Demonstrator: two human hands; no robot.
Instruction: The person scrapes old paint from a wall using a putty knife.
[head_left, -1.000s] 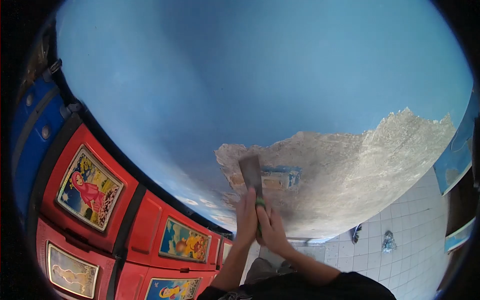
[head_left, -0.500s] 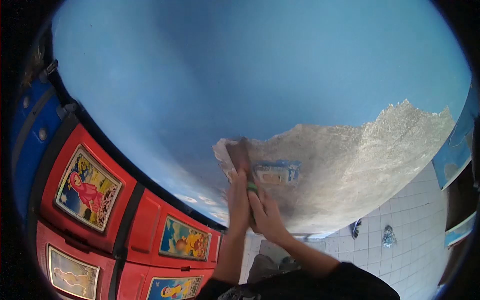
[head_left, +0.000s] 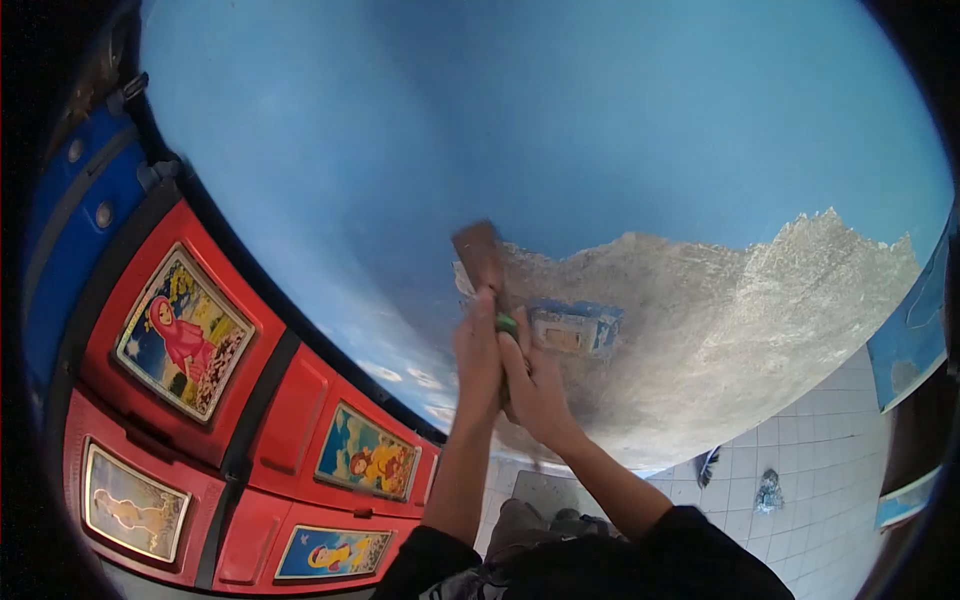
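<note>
Both my hands are wrapped round a scraper [head_left: 478, 250] with a flat, wide blade and a bit of green on its handle. My left hand [head_left: 478, 355] grips it on the left, close below the blade. My right hand [head_left: 538, 385] closes round the handle on the right, slightly lower. The blade lies against the wall at the edge of the blue paint [head_left: 560, 130], its tip over the blue. Right of the blade spreads a bare grey patch [head_left: 700, 320] with a ragged top edge. A rectangular fitting [head_left: 575, 332] rimmed with leftover blue paint sits within that patch.
Along the left stands a red drawer cabinet [head_left: 290, 420] with cartoon pictures, and a blue unit [head_left: 85, 190] beyond it. White floor tiles [head_left: 820, 440] show at lower right, with a crumpled shiny item [head_left: 769, 492] and a dark object [head_left: 708, 466] near the wall.
The scraper and both hands have moved up the wall, so the blade now overlaps the blue paint above the ragged edge. The view has shifted slightly.
</note>
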